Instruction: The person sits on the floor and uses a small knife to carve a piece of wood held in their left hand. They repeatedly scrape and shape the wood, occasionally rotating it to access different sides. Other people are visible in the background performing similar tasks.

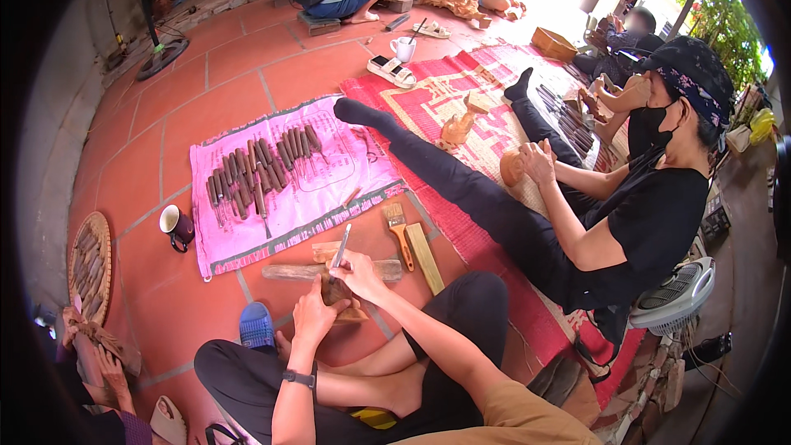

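My left hand (315, 313) is closed around a small brown wooden carving (333, 290), low in front of my crossed legs. My right hand (359, 274) grips a slim light-grey tool (342, 241) that sticks up past the fingers; its lower end is hidden. Both hands meet at the carving. A paler piece of wood (354, 313) shows beneath them. Just beyond lie a long wooden stick (284, 271) and a small wood block (326, 251). To the right of these are a flat brush with an orange handle (401, 239) and a wooden bar (424, 259).
A pink cloth (346, 166) holds several wooden-handled carving tools (251, 166). A dark mug (175, 224) and a round basket (91, 268) stand left. At right, a masked person (651, 198) holds a wooden piece (512, 166) on a red mat (478, 222). Another person's hands (107, 367) work at lower left.
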Tool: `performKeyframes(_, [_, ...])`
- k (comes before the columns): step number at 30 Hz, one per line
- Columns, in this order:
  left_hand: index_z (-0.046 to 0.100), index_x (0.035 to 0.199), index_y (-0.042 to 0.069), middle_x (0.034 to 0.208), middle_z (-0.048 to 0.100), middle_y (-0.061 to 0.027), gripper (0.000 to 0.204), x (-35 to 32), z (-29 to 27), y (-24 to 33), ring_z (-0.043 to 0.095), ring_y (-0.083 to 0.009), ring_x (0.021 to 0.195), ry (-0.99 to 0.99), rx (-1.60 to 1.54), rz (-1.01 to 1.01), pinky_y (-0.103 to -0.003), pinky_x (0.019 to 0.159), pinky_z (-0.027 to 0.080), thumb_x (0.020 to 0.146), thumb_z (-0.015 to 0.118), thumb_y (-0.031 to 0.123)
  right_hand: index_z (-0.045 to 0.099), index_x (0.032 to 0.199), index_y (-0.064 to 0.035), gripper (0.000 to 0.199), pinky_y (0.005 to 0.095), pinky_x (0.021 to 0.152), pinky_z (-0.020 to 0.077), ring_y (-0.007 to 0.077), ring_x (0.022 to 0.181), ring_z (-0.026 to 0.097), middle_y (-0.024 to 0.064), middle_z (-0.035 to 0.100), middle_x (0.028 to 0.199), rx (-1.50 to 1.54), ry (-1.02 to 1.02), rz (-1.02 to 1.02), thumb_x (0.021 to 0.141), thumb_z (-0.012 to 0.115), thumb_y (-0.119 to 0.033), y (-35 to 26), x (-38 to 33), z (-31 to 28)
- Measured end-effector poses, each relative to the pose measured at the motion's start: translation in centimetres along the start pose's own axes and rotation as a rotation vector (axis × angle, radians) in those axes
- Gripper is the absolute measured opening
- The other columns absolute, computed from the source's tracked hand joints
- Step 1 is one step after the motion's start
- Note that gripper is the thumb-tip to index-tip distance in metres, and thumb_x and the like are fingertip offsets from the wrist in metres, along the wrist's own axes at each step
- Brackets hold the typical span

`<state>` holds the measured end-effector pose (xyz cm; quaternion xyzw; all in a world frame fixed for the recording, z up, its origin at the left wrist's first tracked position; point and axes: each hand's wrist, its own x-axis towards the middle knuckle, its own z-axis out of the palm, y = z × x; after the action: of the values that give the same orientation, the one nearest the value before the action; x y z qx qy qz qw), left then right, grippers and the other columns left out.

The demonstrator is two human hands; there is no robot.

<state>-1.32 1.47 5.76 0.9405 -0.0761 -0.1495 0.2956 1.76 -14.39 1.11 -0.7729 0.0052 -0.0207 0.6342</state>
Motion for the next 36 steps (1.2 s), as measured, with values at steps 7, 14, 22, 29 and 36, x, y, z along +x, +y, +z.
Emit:
performKeyframes(7, [0.044, 0.142, -0.004, 0.101, 0.068, -0.0293, 0.092, -0.2, -0.2, -0.2, 0.067, -0.0429, 0.098, 0.009, -0.016, 0.034, -0.049, 0.086, 0.052, 0.072, 0.08, 0.045, 0.065, 0.092, -0.0024, 0.015, 0.038, 0.066, 0.0485, 0.0219, 0.069, 0.064, 0.0123, 0.066, 0.075, -0.035, -0.091, 0.005, 0.084, 0.071, -0.013, 0.4, -1.3, 0.4])
performKeyframes(14, [0.042, 0.144, -0.001, 0.101, 0.069, -0.0282, 0.094, 0.1, 0.4, -0.7, 0.067, -0.0431, 0.098, 0.024, 0.018, 0.032, -0.051, 0.085, 0.051, 0.072, 0.08, 0.046, 0.064, 0.093, -0.002, 0.013, 0.0364, 0.065, 0.0487, 0.018, 0.069, 0.064, 0.0114, 0.067, 0.076, -0.036, 0.046, -0.029, 0.084, 0.071, -0.009, -0.7, -0.4, 0.1])
performKeyframes(22, [0.035, 0.148, 0.001, 0.106, 0.068, -0.0262, 0.109, -0.4, -0.4, 0.0, 0.066, -0.0431, 0.1, -0.045, 0.038, -0.007, -0.051, 0.088, 0.051, 0.068, 0.08, 0.058, 0.064, 0.094, -0.0013, 0.009, 0.0335, 0.07, 0.0497, 0.014, 0.073, 0.062, 0.007, 0.067, 0.078, -0.052, 0.005, 0.037, 0.088, 0.068, -0.007, -1.3, -0.5, -0.5])
performKeyframes(29, [0.018, 0.154, 0.0, 0.14, 0.05, -0.0256, 0.128, -0.8, 0.6, -0.6, 0.059, -0.0403, 0.118, -0.112, 0.011, 0.076, -0.05, 0.096, 0.048, 0.063, 0.079, 0.066, 0.064, 0.097, -0.002, 0.011, 0.0316, 0.073, 0.0503, 0.0114, 0.081, 0.063, 0.0057, 0.069, 0.084, -0.054, -0.11, 0.07, 0.089, 0.069, -0.006, 0.2, -1.4, -0.3])
performKeyframes(36, [0.015, 0.154, -0.001, 0.134, 0.054, -0.0265, 0.128, -0.9, 0.1, -0.2, 0.056, -0.0422, 0.12, -0.159, 0.062, -0.002, -0.049, 0.098, 0.047, 0.064, 0.081, 0.061, 0.063, 0.093, -0.0013, 0.008, 0.0304, 0.074, 0.0503, 0.0111, 0.08, 0.063, 0.0047, 0.068, 0.083, -0.016, 0.012, 0.134, 0.087, 0.069, -0.005, -0.8, -1.2, -0.4])
